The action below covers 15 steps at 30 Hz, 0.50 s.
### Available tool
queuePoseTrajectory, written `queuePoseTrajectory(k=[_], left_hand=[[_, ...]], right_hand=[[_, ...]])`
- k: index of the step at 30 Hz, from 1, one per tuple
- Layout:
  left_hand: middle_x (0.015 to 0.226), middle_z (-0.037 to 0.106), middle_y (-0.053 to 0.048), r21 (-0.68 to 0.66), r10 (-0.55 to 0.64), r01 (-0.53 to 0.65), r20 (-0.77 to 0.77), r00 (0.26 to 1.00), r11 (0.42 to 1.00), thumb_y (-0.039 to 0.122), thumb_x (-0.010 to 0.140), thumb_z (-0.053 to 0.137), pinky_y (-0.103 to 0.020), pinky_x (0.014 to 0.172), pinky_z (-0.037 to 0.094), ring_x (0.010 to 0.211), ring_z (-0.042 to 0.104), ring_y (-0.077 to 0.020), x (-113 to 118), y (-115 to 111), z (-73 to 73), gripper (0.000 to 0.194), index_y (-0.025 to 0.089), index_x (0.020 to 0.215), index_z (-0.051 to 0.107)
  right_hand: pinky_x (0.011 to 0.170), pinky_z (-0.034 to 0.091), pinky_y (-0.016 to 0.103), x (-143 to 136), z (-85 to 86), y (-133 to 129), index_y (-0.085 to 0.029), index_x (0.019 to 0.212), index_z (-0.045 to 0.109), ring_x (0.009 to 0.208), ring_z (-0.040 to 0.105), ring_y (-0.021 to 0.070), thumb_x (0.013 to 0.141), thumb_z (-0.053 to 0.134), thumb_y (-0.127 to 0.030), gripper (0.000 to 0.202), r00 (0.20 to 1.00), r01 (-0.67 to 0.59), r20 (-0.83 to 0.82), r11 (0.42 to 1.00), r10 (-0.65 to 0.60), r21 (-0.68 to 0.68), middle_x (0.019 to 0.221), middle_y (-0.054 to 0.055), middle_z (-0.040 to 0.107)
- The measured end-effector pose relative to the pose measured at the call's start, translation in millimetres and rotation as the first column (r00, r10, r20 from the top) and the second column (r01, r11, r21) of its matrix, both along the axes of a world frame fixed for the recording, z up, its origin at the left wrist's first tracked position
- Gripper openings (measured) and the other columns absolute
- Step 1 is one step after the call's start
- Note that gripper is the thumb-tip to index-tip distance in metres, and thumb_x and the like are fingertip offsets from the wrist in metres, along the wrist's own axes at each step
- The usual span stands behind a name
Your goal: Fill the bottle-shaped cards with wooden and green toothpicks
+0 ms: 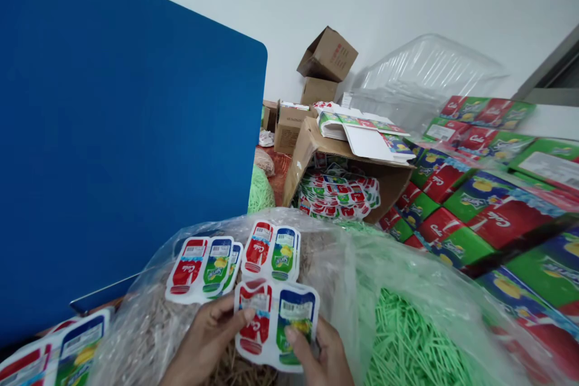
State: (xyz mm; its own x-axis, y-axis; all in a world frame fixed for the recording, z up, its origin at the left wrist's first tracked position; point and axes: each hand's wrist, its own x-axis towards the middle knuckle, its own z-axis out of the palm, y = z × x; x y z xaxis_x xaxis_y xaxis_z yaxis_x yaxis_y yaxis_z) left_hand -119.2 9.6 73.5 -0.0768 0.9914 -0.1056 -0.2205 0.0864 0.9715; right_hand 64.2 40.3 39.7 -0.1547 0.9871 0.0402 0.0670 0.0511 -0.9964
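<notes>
Straw bag (149,325), card (275,325) btwn grips

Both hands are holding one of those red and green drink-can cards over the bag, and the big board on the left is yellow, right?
Not quite. The board on the left is blue, not yellow, as the head view shows. The rest holds: the left hand and right hand both hold a red and green drink-can card over the clear plastic bag.

We see the white-edged die-cut card (275,329) in our grip printed with a red bottle and a green-and-blue one. Just above it, two matching cards (204,268) (271,250). Right of it, bright green paper shreds (407,344); left, a plain blue panel (113,132).
</notes>
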Motion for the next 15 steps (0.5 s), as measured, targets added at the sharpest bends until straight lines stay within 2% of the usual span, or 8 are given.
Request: queuePoseTrajectory(k=[2,4,6,8,10,12,13,15], left_hand=[[0.085,0.076,-0.002,0.005,-0.029,0.029,-0.020,0.999,1.000,0.038,0.071,0.073,-0.034,0.073,0.053,0.078,0.069,-0.0240,-10,7,11.3,0.026,0.020,0.090,0.074],[0.084,0.076,-0.002,-0.016,-0.068,0.067,-0.038,0.997,0.998,0.037,0.066,0.076,-0.033,0.069,0.054,0.075,0.069,-0.0234,-20,21,24.9,0.030,0.020,0.090,0.072],[0.080,0.075,-0.002,-0.031,-0.089,0.085,-0.149,0.985,0.996,0.038,0.061,0.078,-0.032,0.068,0.053,0.073,0.069,-0.0231,-28,42,36.5,0.033,0.018,0.085,0.070],[0.068,0.073,-0.002,-0.049,-0.066,0.055,-0.285,0.956,0.997,0.042,0.058,0.077,-0.031,0.063,0.052,0.066,0.068,-0.0230,-34,68,41.8,0.035,0.016,0.080,0.069],[0.061,0.070,-0.002,-0.075,-0.047,0.024,-0.330,0.943,0.997,0.046,0.060,0.072,-0.032,0.059,0.051,0.062,0.067,-0.0242,-38,95,39.4,0.036,0.016,0.078,0.068],[0.062,0.069,-0.003,-0.104,-0.024,-0.019,-0.398,0.917,0.994,0.046,0.060,0.071,-0.035,0.064,0.051,0.069,0.067,-0.0275,-42,116,31.0,0.033,0.016,0.072,0.066],[0.067,0.070,-0.004,-0.109,0.001,-0.055,-0.441,0.898,0.992,0.043,0.057,0.074,-0.036,0.070,0.050,0.077,0.067,-0.0295,-44,123,25.5,0.031,0.016,0.071,0.066],[0.092,0.071,-0.008,-0.103,0.065,-0.136,-0.512,0.857,0.985,0.037,0.050,0.080,-0.039,0.085,0.045,0.102,0.061,-0.0336,-48,129,13.9,0.042,0.016,0.083,0.066]], right_hand=[[0.073,0.055,0.038,-10,10.4,9,-0.015,0.097,0.069,0.084,0.067,0.0279,0.073,0.067,-0.055,0.046,0.980,-0.148,-0.148,0.984,0.133,-0.097,0.088,0.010,0.072],[0.073,0.055,0.039,-19,25.6,25,-0.016,0.103,0.065,0.083,0.068,0.0267,0.070,0.070,-0.051,0.048,0.941,-0.265,-0.248,0.958,0.230,-0.114,0.087,0.007,0.072],[0.070,0.055,0.039,-27,40.7,46,-0.015,0.095,0.065,0.077,0.068,0.0258,0.065,0.073,-0.049,0.046,0.953,-0.267,-0.174,0.960,0.249,-0.088,0.086,0.008,0.072],[0.071,0.055,0.039,-35,50.5,69,-0.014,0.091,0.065,0.075,0.068,0.0257,0.065,0.070,-0.048,0.042,0.969,-0.243,-0.062,0.968,0.240,-0.067,0.084,0.007,0.072],[0.072,0.054,0.040,-42,51.9,91,-0.014,0.087,0.066,0.075,0.068,0.0266,0.066,0.068,-0.044,0.036,0.979,-0.205,0.003,0.977,0.206,-0.059,0.080,0.007,0.072],[0.075,0.053,0.043,-47,45.5,108,-0.015,0.081,0.065,0.077,0.067,0.0289,0.064,0.067,-0.037,0.027,0.986,-0.146,0.071,0.988,0.150,-0.052,0.077,0.007,0.071],[0.078,0.051,0.045,-47,40.4,114,-0.016,0.078,0.065,0.081,0.066,0.0302,0.063,0.068,-0.033,0.023,0.988,-0.115,0.102,0.992,0.119,-0.045,0.077,0.006,0.071],[0.088,0.046,0.049,-45,28.9,122,-0.017,0.077,0.064,0.092,0.063,0.0329,0.058,0.070,-0.027,0.023,0.987,-0.058,0.150,0.998,0.061,-0.026,0.080,0.006,0.070]])
